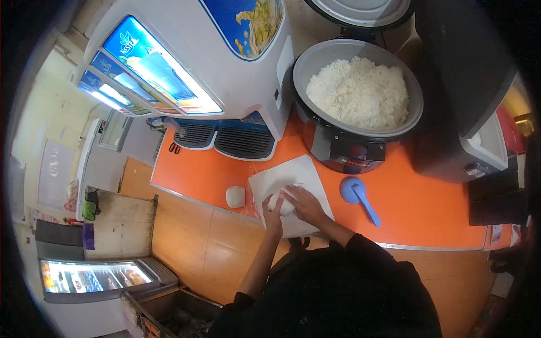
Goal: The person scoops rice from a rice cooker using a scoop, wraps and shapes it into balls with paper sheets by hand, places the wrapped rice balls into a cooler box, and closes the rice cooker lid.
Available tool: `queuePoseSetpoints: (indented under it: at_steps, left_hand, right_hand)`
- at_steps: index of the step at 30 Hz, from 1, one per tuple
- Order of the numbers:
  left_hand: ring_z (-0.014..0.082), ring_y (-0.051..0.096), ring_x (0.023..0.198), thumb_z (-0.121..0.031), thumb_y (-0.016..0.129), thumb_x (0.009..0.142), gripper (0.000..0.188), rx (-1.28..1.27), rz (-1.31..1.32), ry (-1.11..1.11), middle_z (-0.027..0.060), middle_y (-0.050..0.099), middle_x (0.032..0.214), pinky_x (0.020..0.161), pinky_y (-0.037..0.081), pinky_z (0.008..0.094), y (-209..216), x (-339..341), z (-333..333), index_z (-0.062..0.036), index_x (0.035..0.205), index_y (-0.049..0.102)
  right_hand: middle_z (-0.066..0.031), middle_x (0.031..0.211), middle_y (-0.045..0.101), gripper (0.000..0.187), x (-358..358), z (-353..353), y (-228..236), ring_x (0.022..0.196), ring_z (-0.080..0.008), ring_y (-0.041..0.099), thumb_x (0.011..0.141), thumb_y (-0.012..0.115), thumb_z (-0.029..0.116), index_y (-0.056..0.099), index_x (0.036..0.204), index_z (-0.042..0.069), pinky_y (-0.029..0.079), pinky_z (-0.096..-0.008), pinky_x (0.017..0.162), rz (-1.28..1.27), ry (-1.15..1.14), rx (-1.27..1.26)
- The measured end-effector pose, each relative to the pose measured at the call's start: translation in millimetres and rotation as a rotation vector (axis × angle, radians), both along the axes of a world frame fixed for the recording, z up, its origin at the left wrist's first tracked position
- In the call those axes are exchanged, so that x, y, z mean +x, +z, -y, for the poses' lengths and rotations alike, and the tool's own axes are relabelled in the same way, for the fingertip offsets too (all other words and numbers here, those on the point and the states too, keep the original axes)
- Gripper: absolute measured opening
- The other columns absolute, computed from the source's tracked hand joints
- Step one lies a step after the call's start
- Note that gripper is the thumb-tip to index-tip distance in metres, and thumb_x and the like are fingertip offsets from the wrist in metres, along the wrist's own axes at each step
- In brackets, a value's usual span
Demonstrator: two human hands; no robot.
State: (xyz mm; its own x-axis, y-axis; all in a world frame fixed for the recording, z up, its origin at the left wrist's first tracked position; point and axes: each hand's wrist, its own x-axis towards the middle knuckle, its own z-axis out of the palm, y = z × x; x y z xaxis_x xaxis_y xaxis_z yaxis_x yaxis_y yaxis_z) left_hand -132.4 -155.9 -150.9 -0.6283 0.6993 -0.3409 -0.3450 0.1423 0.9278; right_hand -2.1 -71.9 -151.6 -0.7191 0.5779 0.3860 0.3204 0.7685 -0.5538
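Observation:
A white rounded lump, perhaps moulded rice, sits over a stack of white paper sheets. My left hand is curled against its near left side. The right hand cups it from the far right, fingers bent over the top. Between them they cover much of the lump, so its exact kind is unclear. Another white rounded piece stands on the orange table just left of the paper. Right of the paper lies a blue rice paddle with a blue round cup or scoop at its head.
An open rice cooker full of white rice stands behind the paper. A drink dispenser with drip trays takes up the back left. Clear reddish plastic lies beside the paper. A dark bin-like box stands at right on the orange table.

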Motion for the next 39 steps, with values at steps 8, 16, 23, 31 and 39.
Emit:
queuePoseSetpoints:
  at_steps: [8,16,23,31,39]
  left_hand:
    - [0.0194,0.055,0.109,-0.021,0.068,0.091,0.034,0.218,0.39,-0.046,0.0074,0.059,0.11,0.095,0.044,0.0351,8.7,0.5,-15.2,-0.0044,0.117,0.054]
    - [0.0297,0.059,0.106,-0.024,0.057,0.093,0.024,0.395,0.775,-0.017,0.014,0.061,0.11,0.099,0.046,0.0451,5.1,-0.4,-22.0,-0.0047,0.108,0.058]
    - [0.0335,0.064,0.08,-0.022,0.071,0.078,0.035,0.13,0.333,0.034,0.0149,0.064,0.097,0.076,0.054,0.0475,-70.9,-85.4,-24.9,-0.0019,0.105,0.059]
    - [0.0457,0.053,0.108,-0.028,0.081,0.063,0.073,-0.455,-1.129,-0.103,0.0267,0.056,0.109,0.091,0.045,0.0545,-42.1,-119.2,-45.3,-0.0015,0.122,0.047]
    - [0.0478,0.04,0.123,-0.032,0.075,0.076,0.069,-0.543,-1.286,-0.057,0.027,0.039,0.131,0.109,0.027,0.0623,-12.5,-107.6,-48.8,-0.0034,0.13,0.044]
  right_hand:
    - [-0.0158,0.142,0.05,0.058,-13.0,14.4,-1.5,0.129,-0.0304,0.051,0.079,0.049,-0.01,0.053,0.135,0.005,0.042,-0.0435,0.11,-0.175,0.062,-0.116]
    - [-0.0175,0.145,0.048,0.061,-12.6,14.9,17.1,0.135,-0.0315,0.045,0.081,0.053,-0.006,0.049,0.141,0.006,0.032,-0.0393,0.115,-0.436,0.181,-0.723]
    - [-0.0152,0.136,0.052,0.051,42.9,19.3,14.0,0.127,-0.0359,0.048,0.08,0.061,0.001,0.057,0.131,0.006,0.042,-0.0445,0.103,-0.169,-0.039,-0.378]
    - [-0.026,0.114,0.055,0.068,154.9,26.4,-31.6,0.107,-0.0412,0.055,0.076,0.067,0.01,0.038,0.137,-0.001,0.043,-0.0497,0.088,0.372,-0.946,-0.116]
    - [-0.0253,0.095,0.065,0.04,113.7,8.5,152.0,0.072,-0.0394,0.065,0.088,0.063,0.021,0.053,0.12,-0.001,0.054,-0.0472,0.064,0.009,-0.097,0.013]
